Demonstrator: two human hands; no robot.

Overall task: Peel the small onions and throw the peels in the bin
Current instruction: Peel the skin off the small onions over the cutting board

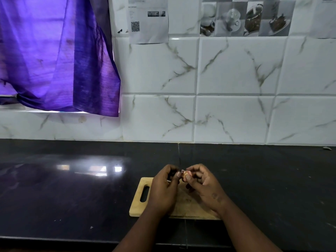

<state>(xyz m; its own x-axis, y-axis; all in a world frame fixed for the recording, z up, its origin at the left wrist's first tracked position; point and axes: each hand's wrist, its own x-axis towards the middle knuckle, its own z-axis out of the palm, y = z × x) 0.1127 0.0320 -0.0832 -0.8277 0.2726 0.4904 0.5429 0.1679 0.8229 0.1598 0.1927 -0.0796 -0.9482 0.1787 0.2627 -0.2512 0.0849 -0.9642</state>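
Both hands raised together, left (pixel 163 188), right (pixel 203 184), fingers pinching

You can read no words here. The sheet of paper (pixel 148 20) taped to the tiled wall (pixel 236 70) carries a QR code (pixel 135 26), small photos and lines of print, but the print is too blurred for you to make out.
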